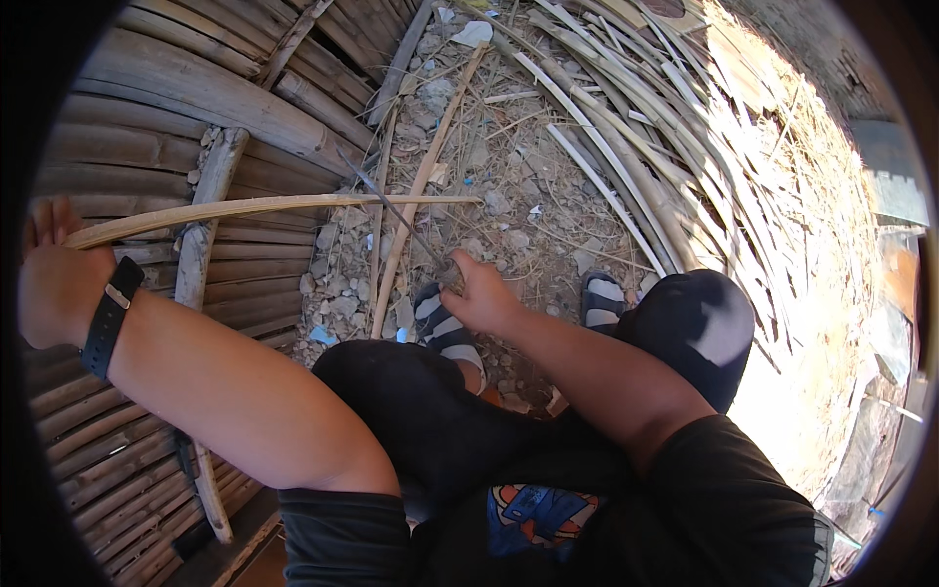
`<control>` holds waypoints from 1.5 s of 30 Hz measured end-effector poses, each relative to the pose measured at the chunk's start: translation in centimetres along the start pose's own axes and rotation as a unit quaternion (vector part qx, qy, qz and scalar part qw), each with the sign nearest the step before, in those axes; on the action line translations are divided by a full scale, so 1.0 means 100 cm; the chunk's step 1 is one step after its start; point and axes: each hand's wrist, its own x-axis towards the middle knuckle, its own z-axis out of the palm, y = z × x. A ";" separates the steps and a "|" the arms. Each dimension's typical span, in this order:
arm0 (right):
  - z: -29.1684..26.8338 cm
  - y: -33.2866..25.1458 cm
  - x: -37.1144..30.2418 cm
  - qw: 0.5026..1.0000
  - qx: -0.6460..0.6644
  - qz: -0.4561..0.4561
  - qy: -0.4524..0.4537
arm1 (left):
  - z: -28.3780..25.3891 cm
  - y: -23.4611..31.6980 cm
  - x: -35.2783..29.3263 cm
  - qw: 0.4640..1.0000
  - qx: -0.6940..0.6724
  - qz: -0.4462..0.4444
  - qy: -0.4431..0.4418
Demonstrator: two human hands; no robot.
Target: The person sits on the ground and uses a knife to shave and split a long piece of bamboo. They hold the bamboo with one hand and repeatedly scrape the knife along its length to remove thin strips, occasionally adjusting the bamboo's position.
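At the far left, my left hand (64, 259) is closed round one end of a long, pale split bamboo strip (264, 203). The strip reaches rightward, bowed slightly, and its far end hangs above the rubble. My right hand (481, 293), in front of my feet, grips a long, thin-bladed knife (409, 225) whose handle is mostly hidden by the fingers. Its dark blade slants up and left and crosses the strip near the far end. Whether the edge is cutting into the bamboo cannot be made out.
On the left stands a bamboo slat wall (147, 147) with a post (210, 205). Another bamboo strip (421, 181) lies on the stony ground (494, 147). Split bamboo is heaped (646, 127) at the upper right. My sandalled foot (452, 328) is below the knife.
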 end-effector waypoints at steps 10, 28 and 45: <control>0.009 0.003 0.001 0.998 -0.015 0.011 0.062 | -0.016 0.010 -0.011 0.980 0.195 0.027 -0.024; 0.019 0.059 0.019 0.995 -0.009 0.025 0.094 | 0.007 -0.007 -0.008 0.930 -0.359 -0.055 0.052; -0.028 -0.016 0.007 0.999 -0.039 -0.017 -0.003 | -0.089 0.068 -0.010 0.518 -0.828 -0.211 0.028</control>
